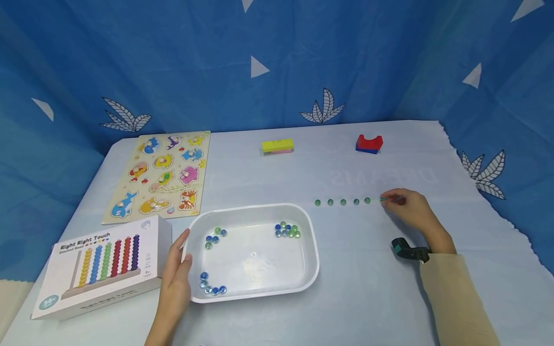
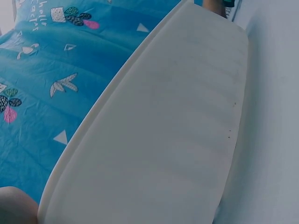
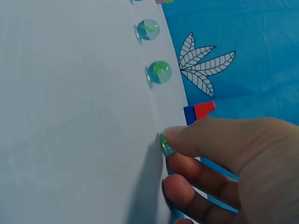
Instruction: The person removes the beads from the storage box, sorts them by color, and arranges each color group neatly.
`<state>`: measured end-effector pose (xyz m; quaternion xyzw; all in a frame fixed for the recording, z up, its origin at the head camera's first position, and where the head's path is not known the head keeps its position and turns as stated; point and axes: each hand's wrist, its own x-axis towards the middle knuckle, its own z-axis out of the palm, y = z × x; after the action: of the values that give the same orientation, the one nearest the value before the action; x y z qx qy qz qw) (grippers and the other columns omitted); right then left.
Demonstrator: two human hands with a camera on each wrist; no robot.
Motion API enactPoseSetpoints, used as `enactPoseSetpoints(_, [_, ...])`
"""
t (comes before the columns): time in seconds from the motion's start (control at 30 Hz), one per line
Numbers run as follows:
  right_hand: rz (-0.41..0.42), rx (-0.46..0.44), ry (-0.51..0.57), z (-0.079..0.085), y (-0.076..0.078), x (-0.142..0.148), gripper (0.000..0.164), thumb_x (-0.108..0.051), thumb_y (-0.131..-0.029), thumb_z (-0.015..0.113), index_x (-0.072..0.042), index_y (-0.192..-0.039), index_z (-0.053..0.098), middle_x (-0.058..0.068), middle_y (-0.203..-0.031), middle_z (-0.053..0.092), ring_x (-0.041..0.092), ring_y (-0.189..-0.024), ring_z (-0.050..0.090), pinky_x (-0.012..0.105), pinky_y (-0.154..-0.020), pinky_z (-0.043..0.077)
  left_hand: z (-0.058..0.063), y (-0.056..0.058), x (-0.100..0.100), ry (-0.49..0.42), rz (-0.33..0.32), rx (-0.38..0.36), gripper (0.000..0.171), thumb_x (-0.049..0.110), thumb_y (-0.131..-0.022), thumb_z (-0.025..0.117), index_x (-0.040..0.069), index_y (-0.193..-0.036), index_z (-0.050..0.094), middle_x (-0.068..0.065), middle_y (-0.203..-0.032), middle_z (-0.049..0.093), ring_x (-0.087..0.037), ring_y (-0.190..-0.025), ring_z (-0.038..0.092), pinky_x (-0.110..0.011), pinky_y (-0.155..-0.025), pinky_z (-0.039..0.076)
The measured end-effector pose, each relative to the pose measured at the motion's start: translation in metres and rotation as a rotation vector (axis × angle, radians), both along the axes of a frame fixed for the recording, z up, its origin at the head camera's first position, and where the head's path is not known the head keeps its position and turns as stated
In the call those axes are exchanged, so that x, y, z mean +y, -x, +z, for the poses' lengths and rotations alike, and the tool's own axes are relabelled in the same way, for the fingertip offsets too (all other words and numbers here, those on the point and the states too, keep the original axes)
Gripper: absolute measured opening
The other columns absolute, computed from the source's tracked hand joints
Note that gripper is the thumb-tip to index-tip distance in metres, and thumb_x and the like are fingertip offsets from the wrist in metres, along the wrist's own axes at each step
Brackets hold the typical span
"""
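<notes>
Passage — near right, between tray (image 1: 255, 296) and right sleeve (image 1: 454, 298) | Obstacles — marble row (image 1: 343, 202), far; bead box (image 1: 104, 269), left of tray

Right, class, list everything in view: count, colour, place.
Table: one, pale blue, below
Backdrop: one, blue, behind table
Puzzle: one, cream, back left
Box: one, white, front left
Tray: one, white, centre
Tray marbles: about eighteen, blue and green, three groups inside
Row marbles: five, green, right of tray
Held marble: one, green, right end of row
Left blocks: two, yellow on pink, back centre
Right blocks: two, red on blue, back right
Wrist camera: one, black, right wrist
Sleeve: one, beige, right arm
Left hand: one, bare, touching tray's left end
Right hand: one, bare, pinching held marble
</notes>
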<state>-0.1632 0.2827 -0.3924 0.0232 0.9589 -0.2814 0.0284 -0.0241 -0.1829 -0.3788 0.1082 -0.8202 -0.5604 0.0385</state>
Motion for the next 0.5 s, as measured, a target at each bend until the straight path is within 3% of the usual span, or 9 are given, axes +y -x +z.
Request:
enactPoseSetpoints(0.2, [0.01,0.017,0.005,-0.0029,0.0005,0.0048,0.026,-0.022,-0.086,0.056,-0.007,-0.107,0.063,0.016,-0.099,0.06,0.029,-0.089,0.053,0.027,-0.065,0.041,-0.0004,0.0001,-0.0001,0.006,0.001,0.001,0.047,0.011,-0.096,0.025,0.021,-0.142,0.024,-0.002,-0.151,0.019,-0.024,-0.14,0.014,-0.055,-0.109,0.017])
enactPoseSetpoints(0.5, [-0.003,0.041,0.02,-0.009,0.0017,0.0047,0.024,-0.017,-0.085,0.058,-0.006,-0.105,0.064,0.017,-0.098,0.059,0.026,-0.085,0.051,0.026,-0.064,0.039,-0.0007,-0.0004,-0.0005,0.012,-0.004,0.001,0.047,0.011,-0.096,0.025,0.021,-0.142,0.023,-0.002,-0.151,0.018,-0.025,-0.14,0.015,-0.056,-0.108,0.019])
